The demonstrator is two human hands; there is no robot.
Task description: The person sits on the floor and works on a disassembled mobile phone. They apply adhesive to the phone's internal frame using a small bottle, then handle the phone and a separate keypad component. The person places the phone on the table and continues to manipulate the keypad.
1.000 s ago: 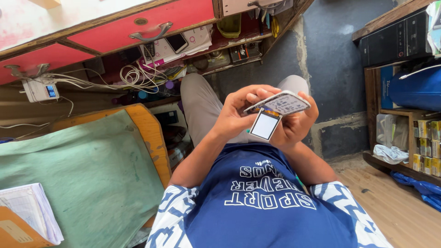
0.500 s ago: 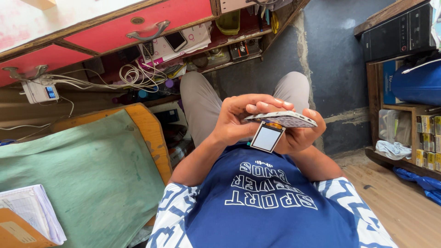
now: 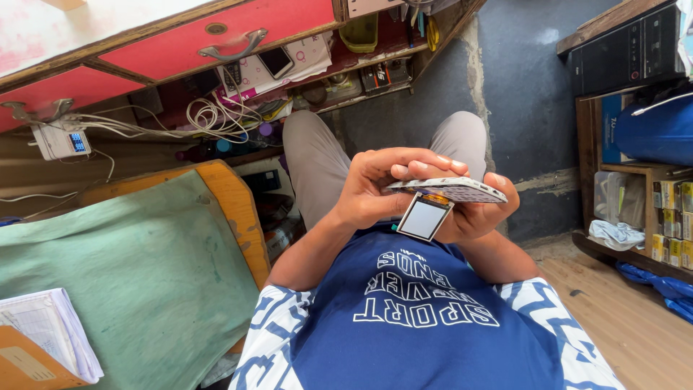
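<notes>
Above my lap, my left hand (image 3: pixel 375 191) and right hand (image 3: pixel 480 213) both grip a small phone board (image 3: pixel 449 189), held flat with its long axis running left to right between them; its little screen (image 3: pixel 424 217) dangles beneath, nearer my left hand.

Between the hands sits a pale plastic circuit board (image 3: pixel 451 190) with a dangling glossy glass screen (image 3: pixel 424 218). Left of the hands, matt green cloth (image 3: pixel 123 267) covers a worn, orange-painted wooden counter (image 3: pixel 231 198); red drawers (image 3: pixel 216 36) above carry dull metal handles.
</notes>
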